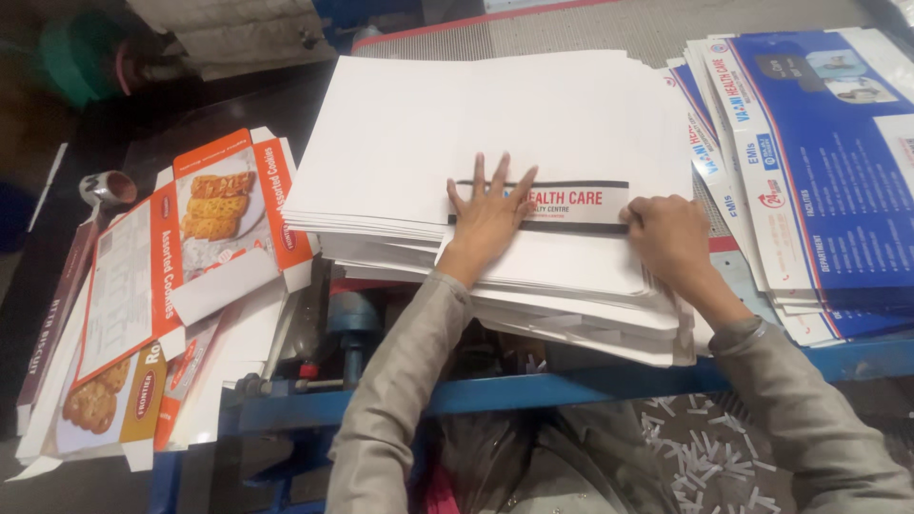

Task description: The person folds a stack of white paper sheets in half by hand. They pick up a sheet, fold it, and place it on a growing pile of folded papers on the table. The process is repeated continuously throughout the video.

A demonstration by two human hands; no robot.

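At the centre of the frame, a tall stack of white sheets [476, 133] lies on a blue metal table [590, 385], with a narrow printed strip [571, 202] showing across its near part, white with dark bands above and below. The left hand [490, 217] lies flat on the left end of that strip, fingers spread and pointing toward the top of the frame, palm pressing down; it grips nothing, just rests open on the paper. The right hand [666, 233] sits at the right end of the strip, fingers curled under at the stack's right edge; whether it pinches a sheet or only pushes against the edge cannot be told. The strip runs straight between the two hands, touching both. Grey sleeves [400, 381] reach up from the bottom of the frame.

To the right, touching the white stack, a fanned pile of blue and white printed sheets [819, 162] fills the upper right corner. At the left, flat unfolded biscuit cartons [181, 257], orange and white with pictures of biscuits, lie overlapped from the middle left down to the lower left. A small round brown tape roll [109, 187] sits near their upper edge. At lower right, small white paper scraps [705, 457] lie scattered below the table edge
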